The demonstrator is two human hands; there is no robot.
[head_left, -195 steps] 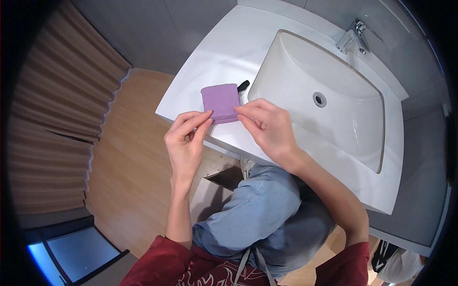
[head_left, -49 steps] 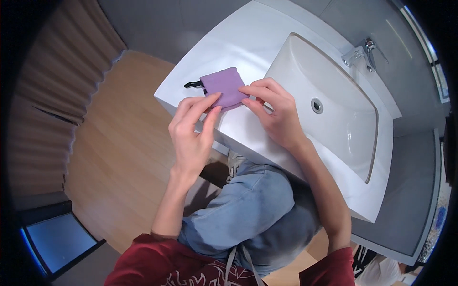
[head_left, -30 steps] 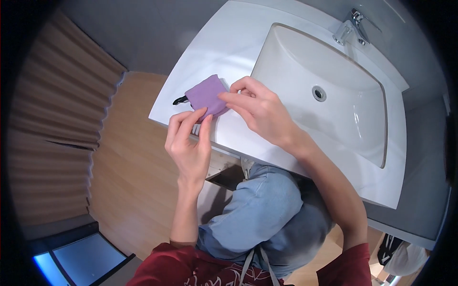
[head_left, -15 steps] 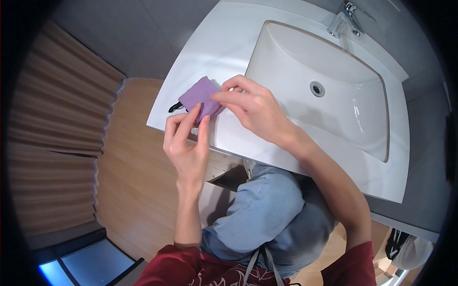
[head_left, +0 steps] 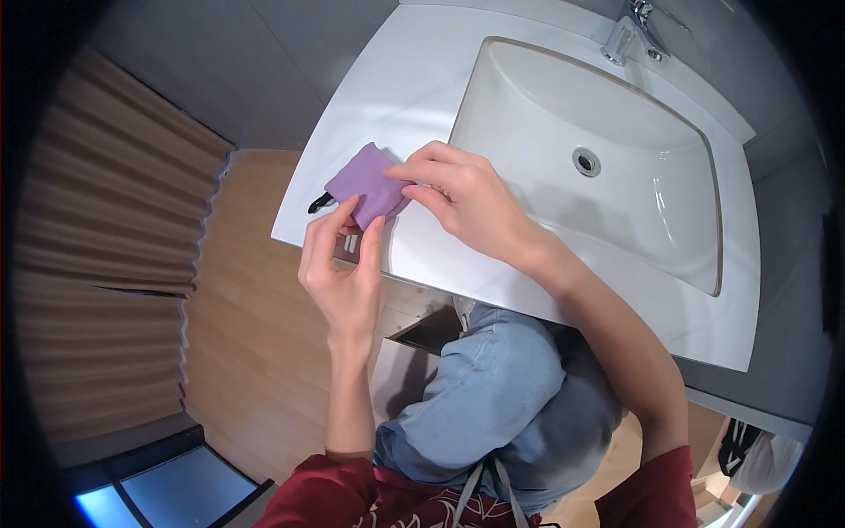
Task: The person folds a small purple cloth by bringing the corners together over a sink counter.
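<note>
A folded purple cloth (head_left: pixel 365 183) lies on the white countertop, left of the sink. My left hand (head_left: pixel 339 264) holds its near edge, with the thumb and fingertips a little apart on the fabric. At its right edge, my right hand (head_left: pixel 462 195) pinches the cloth between thumb and fingers. A thin black piece (head_left: pixel 322 202) sticks out past the cloth's left side; what it belongs to is hidden. Partly behind my left fingers, a small brown piece with white marks (head_left: pixel 350 245) shows at the counter's front edge.
The white sink (head_left: pixel 546 114) with its round drain (head_left: pixel 586 162) takes up the right of the countertop (head_left: pixel 414 79). A chrome faucet (head_left: pixel 647 31) stands at the back. Below the front edge is an open drawer (head_left: pixel 400 374) beside my knees. A brown curtain (head_left: pixel 114 229) hangs at left.
My left fingertips have shifted slightly on the cloth's near edge. The right fingers have closed in on the right edge. The brown piece with white marks shows more now.
</note>
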